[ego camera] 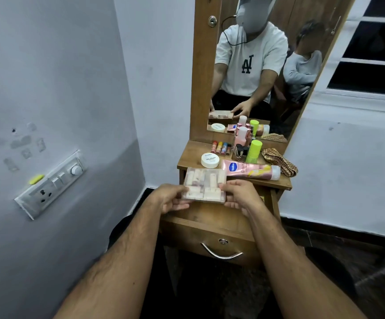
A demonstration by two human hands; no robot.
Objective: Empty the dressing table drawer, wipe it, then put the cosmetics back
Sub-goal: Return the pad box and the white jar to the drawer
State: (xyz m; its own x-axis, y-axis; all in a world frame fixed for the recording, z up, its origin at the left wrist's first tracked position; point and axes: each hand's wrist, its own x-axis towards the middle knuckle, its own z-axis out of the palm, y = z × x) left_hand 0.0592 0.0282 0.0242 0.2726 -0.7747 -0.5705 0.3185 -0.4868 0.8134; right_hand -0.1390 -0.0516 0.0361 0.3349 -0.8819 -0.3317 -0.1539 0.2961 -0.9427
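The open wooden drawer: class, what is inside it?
The open wooden drawer shows only bare wood floor. Both hands hold a clear plastic box of pale tubes above its back part, which stays hidden.

We read "Vaseline" on a blue oval on the pink tube (251, 170) lying at the tabletop's front edge. At its nine o'clock, the white round jar's (210, 160) lid reads "NAIL POLISH"; smaller print there stays illegible to us.

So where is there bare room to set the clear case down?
Bare wood shows in the open drawer under the clear plastic case. The tabletop is crowded between white round jar, pink tube and checked cloth.
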